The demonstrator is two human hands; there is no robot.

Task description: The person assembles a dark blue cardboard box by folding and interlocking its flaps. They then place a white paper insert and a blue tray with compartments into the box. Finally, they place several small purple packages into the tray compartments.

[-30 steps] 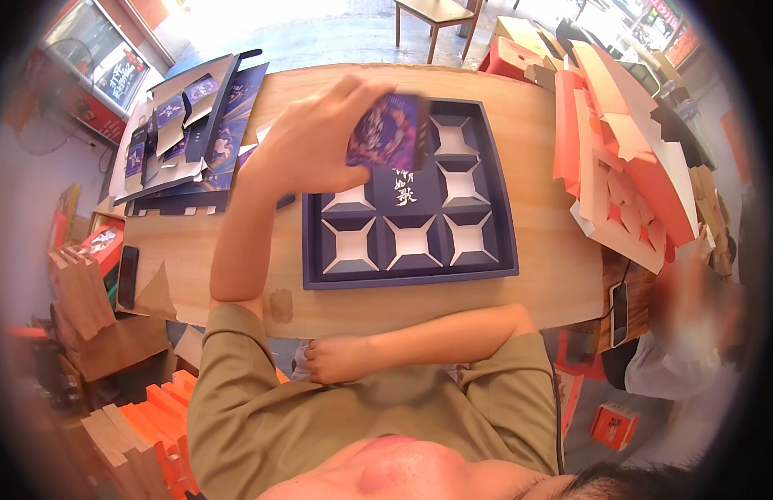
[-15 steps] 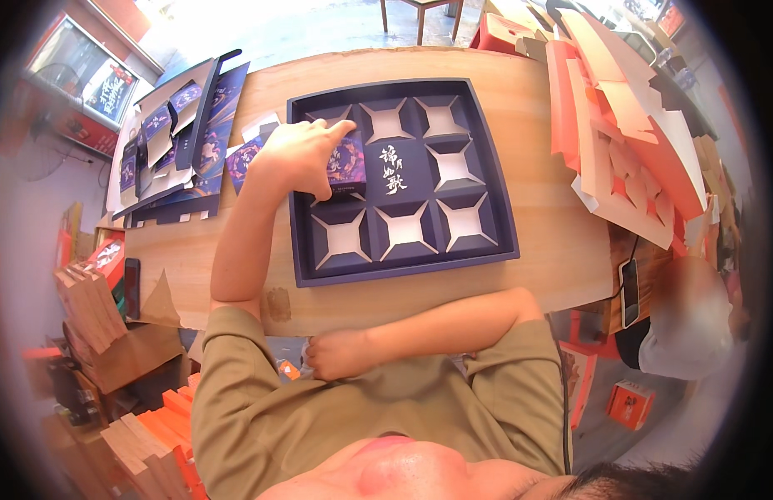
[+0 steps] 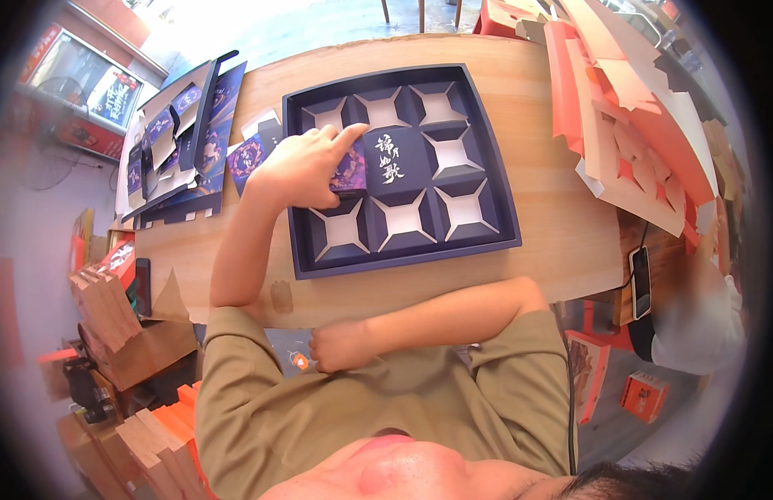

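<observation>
A large dark-blue gift box tray (image 3: 407, 260) lies on the table, with compartments holding folded pale inserts around a middle panel. My left hand (image 3: 307, 167) is closed over a small purple patterned box (image 3: 351, 173) at the tray's middle left compartment. The thumb is at the box's near end, the index finger stretches past its far end, and the palm hides part of it. Near my lap, below the table edge, my right hand (image 3: 341, 344) rests with its fingers curled; whatever they hold, if anything, is hidden.
Left of the tray, a patterned purple carton (image 3: 246, 158) lies partly behind my hand. Farther left sits a stack of dark printed cardboard (image 3: 174, 154). Red and white cardboard trays (image 3: 628, 142) lean at the right. A phone (image 3: 641, 283) lies beyond the table's right edge, near another person (image 3: 695, 325).
My left hand has shifted slightly around the small box, its thumb now lower along the near end. The whole view has moved a little. My right hand stays near my lap.
</observation>
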